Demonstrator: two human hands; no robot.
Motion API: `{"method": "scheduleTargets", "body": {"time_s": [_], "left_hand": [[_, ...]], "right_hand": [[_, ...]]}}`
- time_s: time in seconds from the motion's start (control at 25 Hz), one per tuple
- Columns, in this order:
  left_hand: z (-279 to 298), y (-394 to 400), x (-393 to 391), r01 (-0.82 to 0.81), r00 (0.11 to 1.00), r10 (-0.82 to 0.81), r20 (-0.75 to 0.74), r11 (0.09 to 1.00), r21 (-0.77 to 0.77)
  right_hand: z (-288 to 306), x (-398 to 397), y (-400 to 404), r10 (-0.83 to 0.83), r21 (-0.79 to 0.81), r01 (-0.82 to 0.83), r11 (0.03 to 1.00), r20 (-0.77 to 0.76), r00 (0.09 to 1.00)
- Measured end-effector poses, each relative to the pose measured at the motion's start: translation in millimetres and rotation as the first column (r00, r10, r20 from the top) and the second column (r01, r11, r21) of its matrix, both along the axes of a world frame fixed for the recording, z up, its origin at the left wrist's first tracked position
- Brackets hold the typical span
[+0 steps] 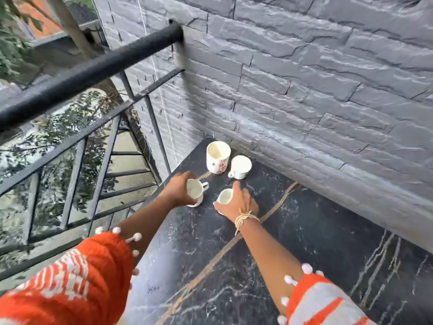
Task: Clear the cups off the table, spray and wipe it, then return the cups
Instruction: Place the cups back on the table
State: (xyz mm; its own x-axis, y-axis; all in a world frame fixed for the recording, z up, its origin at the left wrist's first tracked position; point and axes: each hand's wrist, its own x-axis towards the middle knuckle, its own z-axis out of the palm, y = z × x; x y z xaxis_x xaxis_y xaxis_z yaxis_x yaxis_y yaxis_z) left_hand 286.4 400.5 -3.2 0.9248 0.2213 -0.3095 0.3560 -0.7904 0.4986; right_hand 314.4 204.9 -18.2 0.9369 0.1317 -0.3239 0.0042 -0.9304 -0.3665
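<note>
Several white cups stand on a black marble table (304, 242) against a grey stone wall. My left hand (178, 190) grips a small white cup (195, 190) near the table's left edge, its handle pointing right. My right hand (239, 202) curls round a second small white cup (225, 197) in the middle. Farther back stand a tall white mug with red flowers (218, 158) and a small white cup (240, 167) beside it, untouched.
A grey stone wall (304, 90) runs along the table's far and right side. A black metal railing (89, 73) borders the left, with trees and ground far below. Tan veins cross the tabletop.
</note>
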Motion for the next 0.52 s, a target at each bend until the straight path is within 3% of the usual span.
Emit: {"method": "scheduleTargets", "body": {"time_s": [0.4, 0.52], "left_hand": [[-4.5, 9.4, 52.2, 0.223, 0.972, -0.219, -0.087, 0.974, 0.039], [-9.6, 12.1, 58.5, 0.254, 0.965, -0.250, -0.084, 0.966, 0.043]], "right_hand": [[-5.4, 23.7, 14.4, -0.007, -0.102, 0.007, 0.995, -0.002, 1.000], [-7.5, 24.7, 8.5, -0.101, 0.053, 0.107, 0.993, -0.105, 0.989]]}}
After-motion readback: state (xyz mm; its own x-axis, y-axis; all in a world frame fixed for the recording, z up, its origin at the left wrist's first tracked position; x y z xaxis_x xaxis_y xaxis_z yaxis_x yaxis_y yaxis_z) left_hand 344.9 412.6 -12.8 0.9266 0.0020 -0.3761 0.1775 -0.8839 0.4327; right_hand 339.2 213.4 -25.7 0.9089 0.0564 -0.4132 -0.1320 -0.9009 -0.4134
